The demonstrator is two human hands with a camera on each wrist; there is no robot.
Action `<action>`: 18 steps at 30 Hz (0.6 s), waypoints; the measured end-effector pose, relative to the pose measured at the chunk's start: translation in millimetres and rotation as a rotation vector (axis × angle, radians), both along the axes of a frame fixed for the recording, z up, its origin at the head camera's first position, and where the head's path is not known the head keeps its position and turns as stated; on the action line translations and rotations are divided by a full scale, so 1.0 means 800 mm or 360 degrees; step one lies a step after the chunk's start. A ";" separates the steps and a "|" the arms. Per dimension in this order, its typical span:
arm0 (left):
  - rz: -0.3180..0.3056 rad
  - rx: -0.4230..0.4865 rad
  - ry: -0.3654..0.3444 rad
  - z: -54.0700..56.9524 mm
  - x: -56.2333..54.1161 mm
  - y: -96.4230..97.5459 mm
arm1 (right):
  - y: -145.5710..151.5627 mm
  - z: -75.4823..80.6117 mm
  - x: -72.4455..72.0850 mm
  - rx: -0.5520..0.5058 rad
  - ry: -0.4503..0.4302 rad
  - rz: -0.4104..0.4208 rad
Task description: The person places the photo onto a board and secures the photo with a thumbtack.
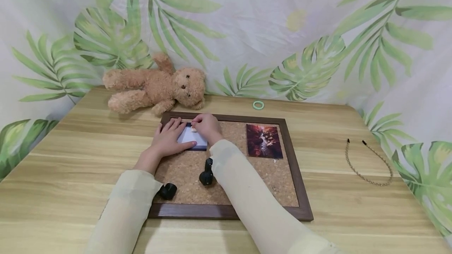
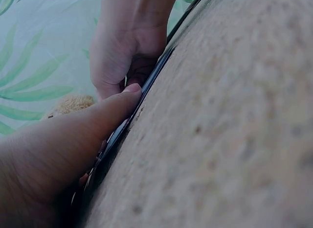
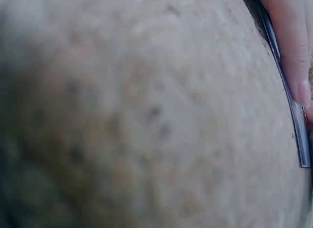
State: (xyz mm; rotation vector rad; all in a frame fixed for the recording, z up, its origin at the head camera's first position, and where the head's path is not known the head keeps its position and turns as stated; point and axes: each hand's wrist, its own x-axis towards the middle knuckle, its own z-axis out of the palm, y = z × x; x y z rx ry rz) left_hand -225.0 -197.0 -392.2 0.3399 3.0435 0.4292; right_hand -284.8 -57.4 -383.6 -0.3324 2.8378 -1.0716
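My left hand [image 1: 170,138] lies with its fingers spread over a glossy picture card [image 1: 192,139], pale in the middle with dark blue edges. The card rests on a cork board [image 1: 187,175] with a dark brown wooden frame [image 1: 197,211]. The left thumb [image 2: 115,110] presses along the card's lower part. At the card's upper right, my right hand [image 1: 207,126] has its fingers curled and pinches a small pale piece [image 1: 193,129], mostly hidden; I cannot tell its kind. In the right wrist view, blurred cork fills most of the picture, with the left thumb [image 3: 296,57] on the card's edge.
A second picture [image 1: 264,141], dark red and purple, lies on the board's right side. Behind the board lies a brown teddy bear [image 1: 155,85]. A green ring [image 1: 258,105] sits near the back edge and a thin chain [image 1: 367,179] at the right. Leaf-patterned cloth [image 1: 247,30] hangs behind.
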 end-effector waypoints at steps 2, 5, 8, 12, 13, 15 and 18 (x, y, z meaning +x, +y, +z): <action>0.0001 -0.0003 -0.0002 -0.001 0.001 -0.001 | 0.000 0.000 0.001 0.0028 0.0008 0.0004; 0.0001 -0.0005 0.0002 -0.002 0.002 0.000 | 0.000 -0.002 0.000 0.0057 0.0012 0.0010; 0.0001 0.0002 -0.0004 -0.002 0.002 0.002 | 0.000 -0.003 0.000 0.0074 0.0014 0.0005; 0.0002 0.0002 -0.0008 0.000 0.002 0.003 | 0.000 -0.002 -0.002 0.0119 0.0040 0.0021; 0.0003 -0.0004 -0.0012 0.001 0.001 0.003 | -0.001 -0.002 -0.002 0.0130 0.0045 0.0026; 0.0003 -0.0003 -0.0011 0.002 0.002 0.002 | -0.002 0.000 -0.002 0.0165 0.0057 0.0045; 0.0003 -0.0006 -0.0008 0.002 0.002 0.002 | -0.003 0.001 -0.002 0.0206 0.0076 0.0059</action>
